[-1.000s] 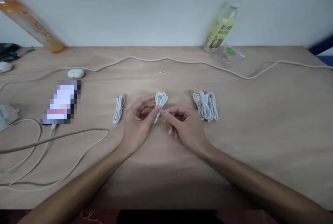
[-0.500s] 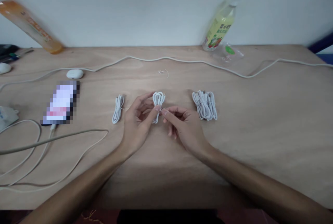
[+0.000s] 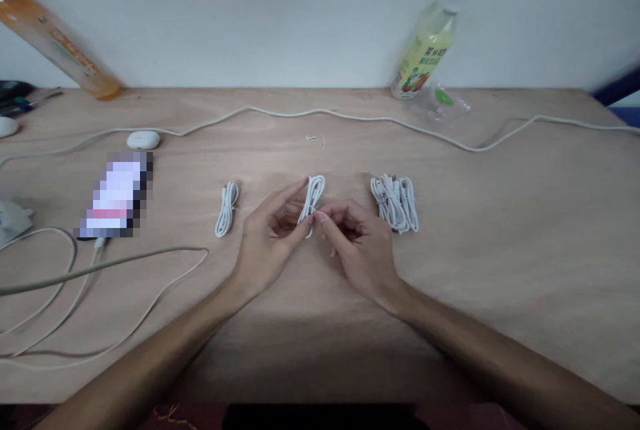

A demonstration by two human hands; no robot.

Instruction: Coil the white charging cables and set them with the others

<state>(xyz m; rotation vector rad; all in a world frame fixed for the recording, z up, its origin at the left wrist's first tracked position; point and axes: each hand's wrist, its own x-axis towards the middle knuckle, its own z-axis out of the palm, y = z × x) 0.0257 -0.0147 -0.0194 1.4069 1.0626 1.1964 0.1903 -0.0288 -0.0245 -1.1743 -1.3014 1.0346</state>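
Observation:
Between my hands is a coiled white cable (image 3: 315, 189), with a thin tie around its middle. My left hand (image 3: 273, 233) is closed on the coil, thumb on the near side and fingers along its left. My right hand (image 3: 357, 237) pinches at the coil's right side by the tie; its fingertips seem to be on the tie's end, though that end is too small to see well. One more coiled white cable (image 3: 227, 210) lies to the left of my left hand. Beyond my right hand lies a group of several coiled white cables (image 3: 395, 203), side by side.
Short white tie pieces (image 3: 315, 139) lie ahead of my hands. A long white cord (image 3: 320, 111) crosses the table's back. At left are a phone (image 3: 117, 193) on a charging cable, a white earbud case (image 3: 143, 140) and an orange bottle (image 3: 75, 53). A yellow-green bottle (image 3: 423, 57) stands back right.
The coil in my hands has shifted slightly right and tilted, its top now leaning right. My right fingertips have come closer to my left thumb.

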